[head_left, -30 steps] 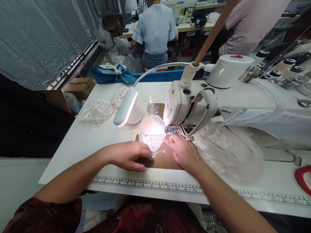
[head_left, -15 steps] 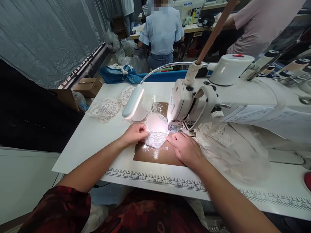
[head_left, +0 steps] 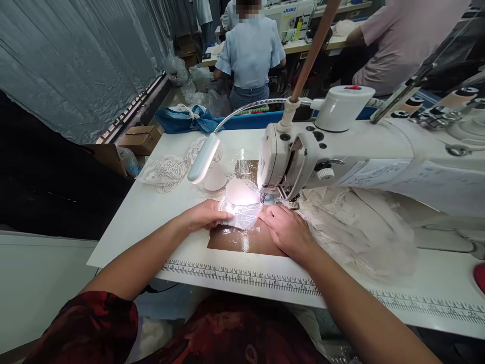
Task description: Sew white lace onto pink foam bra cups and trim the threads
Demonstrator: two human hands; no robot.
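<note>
- The left hand point(head_left: 202, 216) lies on the worktop point(head_left: 147, 212) with its fingers curled onto the near left edge of the lace piece point(head_left: 242, 218); it seems to pinch that edge, though glare hides the fingertips
- The right hand point(head_left: 286, 230) lies flat and unclenched, fingertips pressing the lace's right edge just in front of the needle, so the cloth is stretched between both hands
- The lace piece sits under the head of the sewing machine point(head_left: 299, 151), over a foam cup point(head_left: 238, 192) and a shiny brown patch point(head_left: 242, 241)
- The lamp point(head_left: 203, 159) bends low to light this spot
- A lace heap point(head_left: 162, 172) waits to the left, and white cloth point(head_left: 359, 227) bunches to the right under the machine's arm
</note>
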